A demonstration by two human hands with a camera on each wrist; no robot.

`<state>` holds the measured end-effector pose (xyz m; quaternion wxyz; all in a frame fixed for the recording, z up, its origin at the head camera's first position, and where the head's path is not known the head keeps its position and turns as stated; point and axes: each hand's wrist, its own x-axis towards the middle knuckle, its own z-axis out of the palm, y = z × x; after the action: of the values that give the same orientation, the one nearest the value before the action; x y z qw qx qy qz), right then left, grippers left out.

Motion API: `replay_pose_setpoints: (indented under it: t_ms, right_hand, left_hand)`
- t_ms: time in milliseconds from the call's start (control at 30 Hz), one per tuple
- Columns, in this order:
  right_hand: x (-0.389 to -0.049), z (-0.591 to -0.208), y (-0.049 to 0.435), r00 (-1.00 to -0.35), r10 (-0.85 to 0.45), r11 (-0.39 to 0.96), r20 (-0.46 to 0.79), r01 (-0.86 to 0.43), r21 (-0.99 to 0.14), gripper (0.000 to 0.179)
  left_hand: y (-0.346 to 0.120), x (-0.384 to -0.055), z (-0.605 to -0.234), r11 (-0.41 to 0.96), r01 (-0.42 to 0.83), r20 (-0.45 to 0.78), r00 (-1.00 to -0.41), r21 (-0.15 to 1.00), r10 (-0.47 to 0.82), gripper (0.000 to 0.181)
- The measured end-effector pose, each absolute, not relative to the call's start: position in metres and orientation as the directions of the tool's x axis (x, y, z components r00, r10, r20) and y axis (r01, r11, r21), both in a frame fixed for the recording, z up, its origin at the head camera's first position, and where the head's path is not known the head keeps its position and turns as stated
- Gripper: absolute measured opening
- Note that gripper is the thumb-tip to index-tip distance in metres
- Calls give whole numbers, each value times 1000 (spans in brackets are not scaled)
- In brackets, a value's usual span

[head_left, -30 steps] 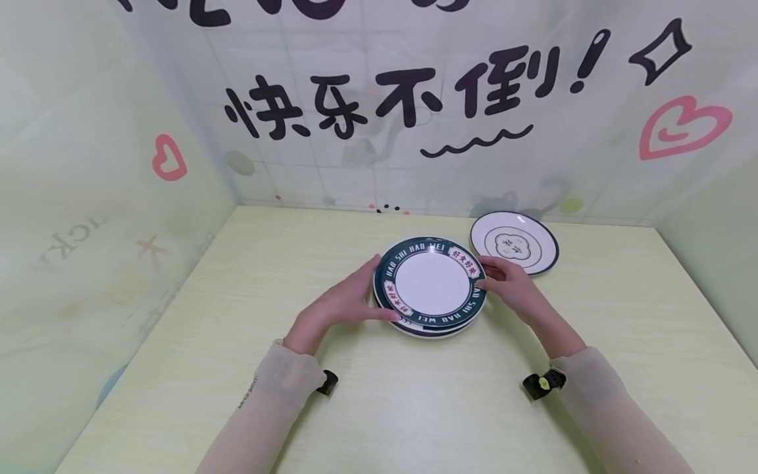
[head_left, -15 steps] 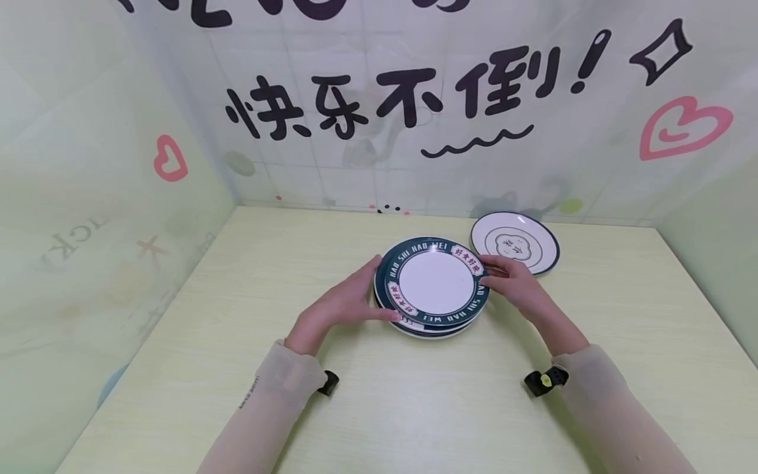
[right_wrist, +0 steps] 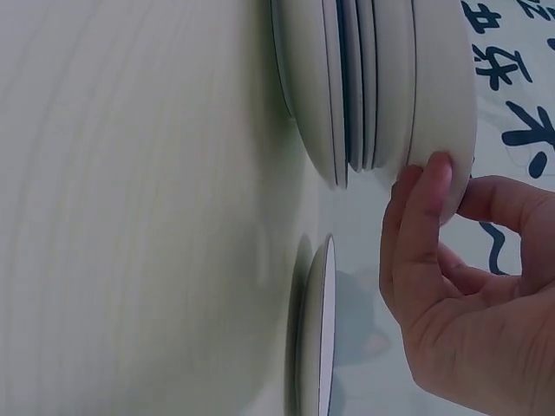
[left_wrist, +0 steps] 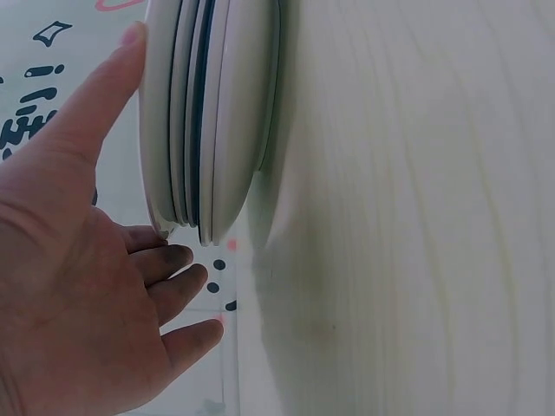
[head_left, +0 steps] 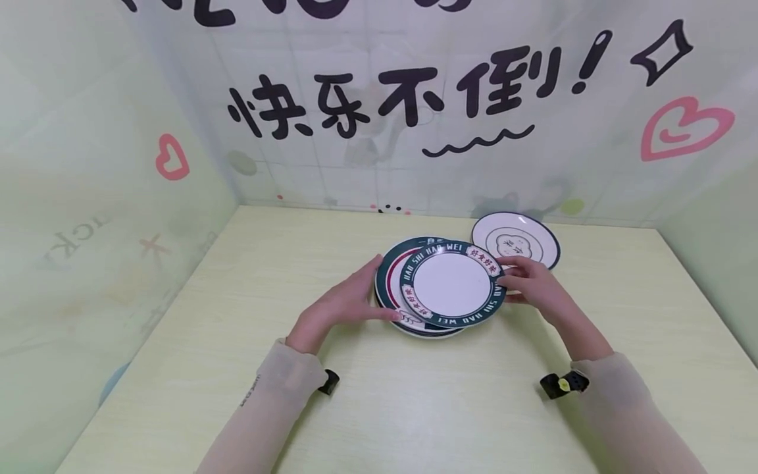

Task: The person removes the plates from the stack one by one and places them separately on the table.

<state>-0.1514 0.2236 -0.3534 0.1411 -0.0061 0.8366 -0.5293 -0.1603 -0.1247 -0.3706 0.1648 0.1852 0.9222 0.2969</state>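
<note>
In the head view my right hand pinches the right rim of a plate with a white centre and a dark green lettered border. That plate overhangs to the right of a stack of plates, whose uncovered upper plate has a green border and a red ring. My left hand rests against the stack's left edge, thumb extended along the near rim. In the left wrist view that hand has relaxed, spread fingers beside the layered rims. The right wrist view shows the right fingertips under the plate's edge.
A white plate with a dark blue rim and a printed centre lies behind and right of the stack, near the back wall. The pale wooden table meets printed fabric walls at the back and sides.
My right hand has slid the top plate to the right, uncovering the red-ringed plate beneath on the left. The left hand has stayed at the stack.
</note>
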Motion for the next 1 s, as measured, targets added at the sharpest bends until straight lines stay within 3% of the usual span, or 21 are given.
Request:
replay_pose_setpoints:
  t_ms: [367, 1000]
  right_hand:
    - [-144, -350, 238, -949, -179, 327, -258, 190, -926, 57]
    - [-144, -339, 280, -962, -87, 164, -260, 244, -956, 57]
  left_hand:
    - [-123, -161, -369, 765, 241, -193, -882, 598, 429, 129]
    - [-120, -164, -363, 765, 225, -214, -879, 603, 427, 129]
